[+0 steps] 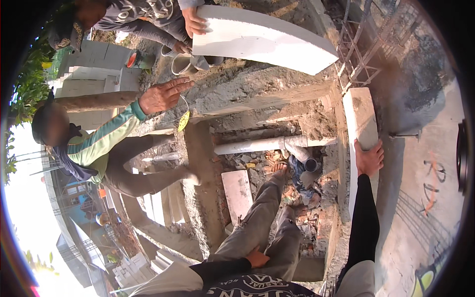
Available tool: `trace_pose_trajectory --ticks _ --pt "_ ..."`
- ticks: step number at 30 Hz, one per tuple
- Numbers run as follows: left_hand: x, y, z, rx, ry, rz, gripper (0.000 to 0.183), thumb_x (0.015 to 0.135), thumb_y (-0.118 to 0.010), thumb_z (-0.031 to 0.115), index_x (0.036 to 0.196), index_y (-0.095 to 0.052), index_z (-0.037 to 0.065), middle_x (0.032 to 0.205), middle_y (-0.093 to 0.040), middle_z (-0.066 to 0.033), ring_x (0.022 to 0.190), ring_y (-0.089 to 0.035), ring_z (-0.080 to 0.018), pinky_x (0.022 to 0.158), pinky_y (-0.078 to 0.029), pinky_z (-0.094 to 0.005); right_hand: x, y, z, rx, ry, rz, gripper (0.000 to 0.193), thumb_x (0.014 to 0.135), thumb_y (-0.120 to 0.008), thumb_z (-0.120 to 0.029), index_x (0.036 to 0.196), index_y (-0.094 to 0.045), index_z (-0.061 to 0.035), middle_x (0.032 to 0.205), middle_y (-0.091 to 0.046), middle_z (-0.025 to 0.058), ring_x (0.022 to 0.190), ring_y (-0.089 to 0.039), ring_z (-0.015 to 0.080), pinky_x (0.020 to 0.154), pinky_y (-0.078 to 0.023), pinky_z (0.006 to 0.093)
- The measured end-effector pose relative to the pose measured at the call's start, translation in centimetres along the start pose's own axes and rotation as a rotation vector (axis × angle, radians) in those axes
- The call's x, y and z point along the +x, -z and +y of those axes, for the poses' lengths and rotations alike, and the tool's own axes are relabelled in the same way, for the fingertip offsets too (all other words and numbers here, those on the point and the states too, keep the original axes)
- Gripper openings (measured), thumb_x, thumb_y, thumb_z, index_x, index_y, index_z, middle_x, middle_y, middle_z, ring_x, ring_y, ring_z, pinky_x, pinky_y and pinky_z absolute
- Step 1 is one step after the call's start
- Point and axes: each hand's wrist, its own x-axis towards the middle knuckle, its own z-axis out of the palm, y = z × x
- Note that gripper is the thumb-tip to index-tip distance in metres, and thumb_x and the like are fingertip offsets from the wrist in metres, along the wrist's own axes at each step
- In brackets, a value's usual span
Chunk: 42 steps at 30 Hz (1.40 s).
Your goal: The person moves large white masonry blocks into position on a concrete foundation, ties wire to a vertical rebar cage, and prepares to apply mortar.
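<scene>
My right hand (369,157) is closed over a long pale lightweight concrete block (360,111), its thumb on one side and its fingers on the other. The block sits on the narrow foundation ledge at the right, beside the grey wall. My left hand (257,258) rests on my trouser leg, thumb apart and nothing visible in it; part of its fingers is hidden. At the top, a co-worker's hand (194,22) steadies a large white block (267,42) on the concrete beam (267,96). That person's other hand is by a trowel (200,63).
My bare feet stand in a rubble-filled pit crossed by a white pipe (260,145) with an open-ended elbow (310,165). A loose block (237,194) lies there. A steel rebar cage (357,59) rises at upper right. Another person (91,148) reaches out, a yellow plumb-like tag (183,121) hanging nearby.
</scene>
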Motion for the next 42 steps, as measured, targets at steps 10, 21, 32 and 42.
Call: trace_pose_trajectory --ticks 10,21,32,42 --pt "-1.8 4.2 -1.5 -0.122 0.092 0.018 0.049 0.09 -0.061 0.028 0.136 -0.063 0.014 0.122 -0.072 -0.0178 0.115 -0.067 -0.0372 0.104 -0.043 -0.0631 0.1 0.3 -0.9 0.061 0.03 0.007 0.107 0.07 -0.079 -0.069 0.15 -0.044 -0.0055 0.126 -0.059 0.015 0.119 -0.057 0.0354 0.096 -0.044 0.056" --pt "-1.8 10.1 -2.3 -0.366 0.094 0.235 0.052 0.095 -0.063 0.031 0.14 -0.058 0.004 0.121 -0.069 -0.0253 0.113 -0.066 -0.0438 0.098 -0.051 -0.0512 0.8 0.8 -0.7 0.088 -0.005 -0.034 0.109 0.068 -0.081 -0.064 0.151 -0.042 -0.0069 0.129 -0.059 0.016 0.122 -0.055 0.0378 0.099 -0.042 0.0581" --pt "-4.0 23.1 -6.1 -1.302 0.272 0.775 0.046 0.098 -0.069 0.026 0.134 -0.064 -0.002 0.112 -0.075 -0.0143 0.102 -0.073 -0.021 0.085 -0.057 -0.0364 0.7 0.6 -0.4 0.006 -0.008 -0.037 0.109 0.067 -0.082 -0.064 0.15 -0.043 -0.0063 0.127 -0.059 0.0155 0.12 -0.056 0.0366 0.101 -0.042 0.0544" --pt "-15.3 36.9 -8.0 -1.826 -0.363 1.416 0.072 0.1 -0.069 0.012 0.161 -0.03 0.011 0.145 -0.058 -0.0073 0.106 -0.066 -0.0177 0.089 -0.057 -0.0331 0.6 -0.9 -0.9 -0.105 -0.003 -0.029 0.11 0.071 -0.077 -0.072 0.153 -0.042 -0.0081 0.124 -0.059 0.015 0.121 -0.057 0.0359 0.097 -0.045 0.0556"
